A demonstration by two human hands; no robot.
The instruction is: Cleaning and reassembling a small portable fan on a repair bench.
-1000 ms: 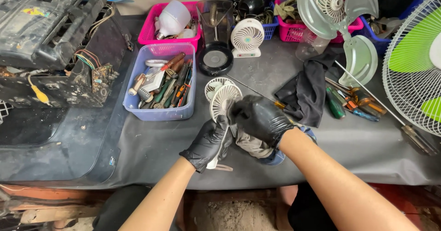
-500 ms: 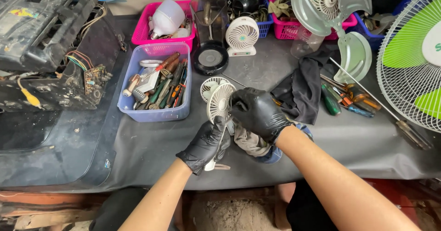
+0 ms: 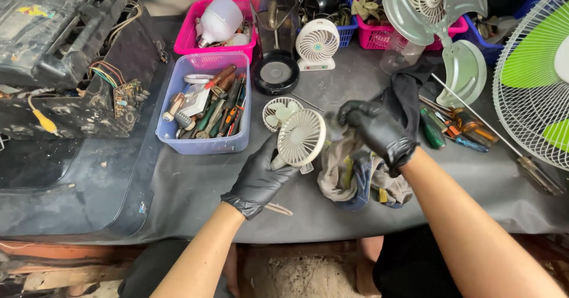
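Observation:
My left hand [image 3: 261,179], in a black glove, holds a small cream fan [image 3: 300,138] upright by its base, grille facing me. My right hand [image 3: 373,129], also gloved in black, grips a bunched multicoloured rag [image 3: 355,173] just right of the fan, with the cloth drooping onto the table. A loose round fan grille with blades [image 3: 278,111] lies flat on the grey table [image 3: 195,197] right behind the fan. A thin pale stick-like part [image 3: 278,209] lies beside my left wrist.
A lilac bin of hand tools [image 3: 204,105] sits at left, pink baskets [image 3: 189,31] and another small white fan [image 3: 317,44] behind. Screwdrivers [image 3: 456,129] lie at right beside a large green-bladed fan [image 3: 533,72]. Dismantled electronics [image 3: 65,55] fill the left.
My right hand has come off the fan's grille and moved right with the rag. The fan now stands uncovered in my left hand, and the view has shifted closer.

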